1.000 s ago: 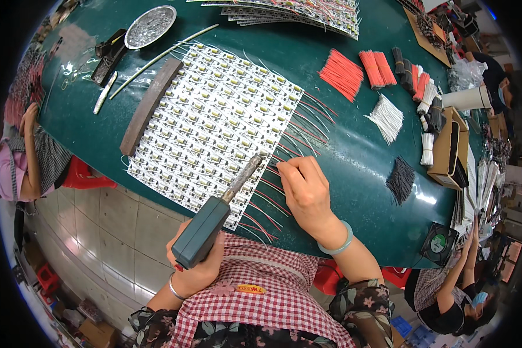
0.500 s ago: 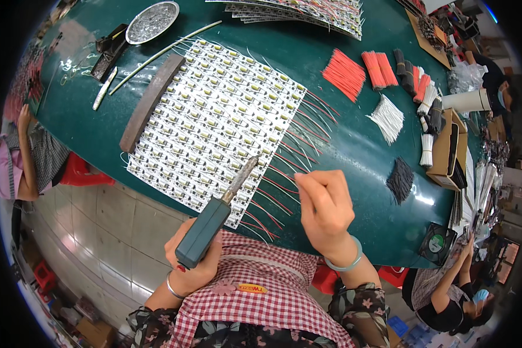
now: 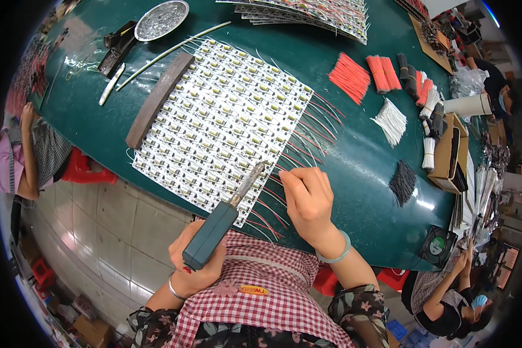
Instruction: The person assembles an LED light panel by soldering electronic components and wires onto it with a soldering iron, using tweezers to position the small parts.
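Note:
My left hand is wrapped round the green handle of a soldering iron. The iron's tip rests at or just above the right edge of a white circuit board panel, which carries rows of small yellow and black parts. Red and white wires stick out from that edge. Beside the tip, my right hand is closed in a pinch at the board's edge, on what looks like a thin wire mostly hidden by the fingers. A dark brown bar lies along the panel's left edge.
On the green table lie red wires, white wires and black wires. Stacked panels sit at the back, a metal dish at back left. A cardboard box and a small fan stand right. Other people work nearby.
My right hand has moved left, closer to the iron's tip and the panel's edge. My left hand keeps the iron at nearly the same place on the panel. The whole view has shifted slightly.

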A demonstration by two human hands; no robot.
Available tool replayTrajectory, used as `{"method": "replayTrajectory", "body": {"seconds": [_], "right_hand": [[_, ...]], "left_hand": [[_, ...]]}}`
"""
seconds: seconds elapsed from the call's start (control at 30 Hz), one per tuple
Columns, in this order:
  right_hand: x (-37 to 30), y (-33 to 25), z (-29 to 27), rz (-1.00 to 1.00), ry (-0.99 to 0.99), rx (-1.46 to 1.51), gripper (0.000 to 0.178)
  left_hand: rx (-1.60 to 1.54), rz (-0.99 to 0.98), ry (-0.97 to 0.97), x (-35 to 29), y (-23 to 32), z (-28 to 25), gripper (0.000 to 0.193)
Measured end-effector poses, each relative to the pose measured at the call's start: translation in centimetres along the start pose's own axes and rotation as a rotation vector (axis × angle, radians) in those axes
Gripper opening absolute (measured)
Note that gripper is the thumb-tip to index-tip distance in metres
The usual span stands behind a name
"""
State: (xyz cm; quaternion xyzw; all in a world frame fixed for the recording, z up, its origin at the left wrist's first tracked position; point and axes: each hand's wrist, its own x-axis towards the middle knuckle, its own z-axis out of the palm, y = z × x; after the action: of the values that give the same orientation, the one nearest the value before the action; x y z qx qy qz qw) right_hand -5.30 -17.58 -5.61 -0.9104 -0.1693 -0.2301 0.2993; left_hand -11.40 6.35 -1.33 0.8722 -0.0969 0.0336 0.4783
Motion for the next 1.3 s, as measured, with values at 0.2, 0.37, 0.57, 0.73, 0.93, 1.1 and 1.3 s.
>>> {"method": "replayTrajectory", "body": {"seconds": [0.2, 0.37, 0.57, 0.73, 0.93, 1.1, 1.3], "right_hand": [[-0.53, 0.39, 0.71, 0.013, 0.004, 0.039, 0.026], [-0.49, 0.37, 0.7, 0.016, 0.0, 0.02, 0.026], [-0.57, 0.46, 0.86, 0.01, -0.006, 0.002, 0.026], [-0.51, 0.3, 0.84, 0.002, -0.023, -0.02, 0.027], [-0.45, 0.12, 0.66, -0.014, -0.045, -0.05, 0.028], [-0.56, 0.1, 0.77, -0.021, -0.041, -0.062, 0.029], [-0.64, 0.15, 0.8, -0.01, -0.042, -0.049, 0.03]], "left_hand": [[-0.024, -0.036, -0.012, -0.4, -0.02, 0.02, 0.022], [-0.087, -0.112, 0.002, -0.74, -0.23, 0.4, 0.025], [-0.068, -0.108, -0.039, -0.78, -0.43, 0.42, 0.024], [-0.056, -0.059, -0.006, -0.66, -0.13, 0.8, 0.021], [-0.034, -0.025, -0.014, -0.88, -0.17, 0.64, 0.021], [-0.063, -0.042, 0.0, -0.76, 0.31, 0.11, 0.023], [-0.057, 0.017, 0.027, -0.78, 0.29, 0.16, 0.025]]}}
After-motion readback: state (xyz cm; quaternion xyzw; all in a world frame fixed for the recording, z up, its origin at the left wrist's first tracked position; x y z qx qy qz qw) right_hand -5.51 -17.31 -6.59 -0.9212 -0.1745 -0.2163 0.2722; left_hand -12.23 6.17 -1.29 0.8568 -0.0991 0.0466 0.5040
